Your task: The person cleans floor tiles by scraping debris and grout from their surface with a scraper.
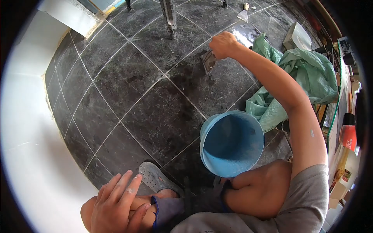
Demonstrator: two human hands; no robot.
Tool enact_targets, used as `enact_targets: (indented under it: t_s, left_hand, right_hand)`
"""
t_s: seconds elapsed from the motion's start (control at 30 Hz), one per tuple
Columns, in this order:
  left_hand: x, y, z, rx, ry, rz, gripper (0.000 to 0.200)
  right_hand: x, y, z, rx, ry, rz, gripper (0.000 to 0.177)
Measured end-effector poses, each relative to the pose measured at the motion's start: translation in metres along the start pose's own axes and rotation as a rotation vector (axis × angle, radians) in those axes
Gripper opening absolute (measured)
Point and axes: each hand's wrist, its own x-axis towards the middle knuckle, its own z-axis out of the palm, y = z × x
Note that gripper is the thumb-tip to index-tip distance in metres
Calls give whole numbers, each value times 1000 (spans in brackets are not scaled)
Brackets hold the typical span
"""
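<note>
My right hand (224, 45) reaches far forward, fingers wrapped round a scraper (209, 63) whose flat blade meets the dark tiled floor (143, 103). Its handle is hidden inside my fist. My left hand (118, 198) lies on my left knee with the fingers stretched out, some pale residue on them, holding nothing. Between my right arm and my feet stands a blue bucket (211, 157), its inside shadowed. White grout lines cross the floor, and the tiles near the scraper look darker.
A crumpled green plastic sheet (307, 73) lies right of the bucket. Beyond it is a pale block (298, 37). A second scraper (243, 15) rests farther off, near a metal leg (168, 19). A glass-edged shelf (337, 99) lines the right; a white wall (27, 128) the left.
</note>
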Motion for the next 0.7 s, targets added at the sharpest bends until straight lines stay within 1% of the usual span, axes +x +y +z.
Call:
enact_targets:
  t_s: [0.1,0.17,0.27,0.37,0.57,0.67,0.7]
  left_hand:
    - [0,2,-2,-5,-14,-14,54]
    - [1,2,-2,6,-26,-30,54]
    - [1,1,-1,-12,-11,-22,54]
    - [0,-2,2,-12,0,28,54]
    - [1,1,-3,-7,-40,-33,55]
    - [1,0,-4,-15,-57,-2,55]
    - [1,1,-4,-7,-62,-20,55]
  right_hand:
    - [1,10,-1,-4,27,11,22]
    - [-1,6,-4,4,10,17,22]
    - [-1,1,-5,13,-9,4,22]
    - [5,6,0,11,8,0,22]
    - [5,-1,-2,5,18,-5,22]
    - [4,6,-3,-1,32,-7,22]
    - [3,8,-5,-6,34,-5,23]
